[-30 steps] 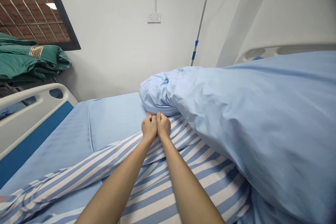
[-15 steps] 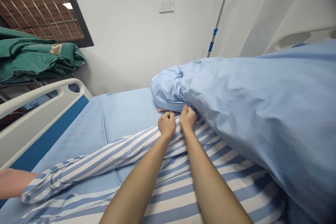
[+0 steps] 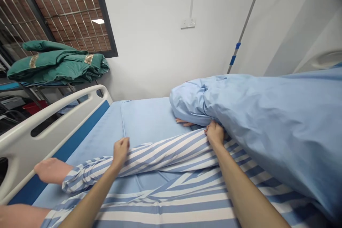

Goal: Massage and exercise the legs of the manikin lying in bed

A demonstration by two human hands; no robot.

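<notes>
A striped blue-and-white sleeve (image 3: 160,153) stretches across the bed, and a bare hand (image 3: 50,170) sticks out of its cuff at the left. My left hand (image 3: 121,151) is closed on the middle of this sleeve. My right hand (image 3: 215,133) grips the striped cloth at its far end, against the edge of a light blue quilt (image 3: 267,121). Another person's fingertips (image 3: 184,123) show from under the quilt, just beyond my right hand. Striped cloth (image 3: 171,206) also covers the bed below my forearms. A bare limb (image 3: 18,216) lies at the bottom left corner.
A white bed rail (image 3: 53,131) with a blue strip runs along the left of the light blue mattress (image 3: 146,121). Green folded bedding (image 3: 57,66) sits on a rack beyond it. An IV pole (image 3: 242,28) stands by the wall, below a wall socket (image 3: 188,24).
My left hand has moved away from my right, leftward along the sleeve, which now lies stretched out with its cuff and hand showing. My view has turned, shifting the scene rightward.
</notes>
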